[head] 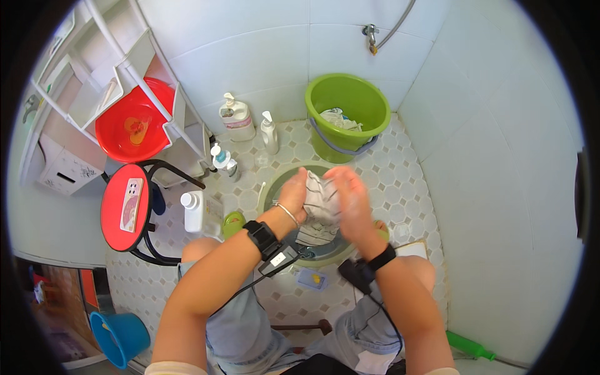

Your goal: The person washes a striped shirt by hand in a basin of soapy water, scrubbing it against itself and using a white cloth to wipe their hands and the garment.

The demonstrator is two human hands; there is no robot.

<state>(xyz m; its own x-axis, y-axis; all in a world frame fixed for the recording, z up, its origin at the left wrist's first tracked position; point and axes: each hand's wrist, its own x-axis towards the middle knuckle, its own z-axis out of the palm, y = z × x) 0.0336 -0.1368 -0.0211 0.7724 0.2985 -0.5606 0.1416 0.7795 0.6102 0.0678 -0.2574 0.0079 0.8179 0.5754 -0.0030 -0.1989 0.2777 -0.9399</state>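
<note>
My left hand (295,197) grips one side of a wet white cloth with dark stripes (321,197), bunched up over a round green basin (273,180) on the floor. On the cloth's other side my right hand (349,201), blurred, holds it too. The cloth's lower part hangs towards the water in the basin. A metal bangle and a black wrist device sit on my left wrist, a black strap with a device on my right. Just below the basin lies a small blue soap dish (311,280) with a yellow piece in it.
Beyond the basin stands a green bucket (328,145) with cloths inside. Pump bottles (239,124) and a white jug (201,213) are at the left, near a red stool (115,206) bearing a phone. Further left are a white rack and a red basin (110,140); a blue bucket (133,333) is lower left.
</note>
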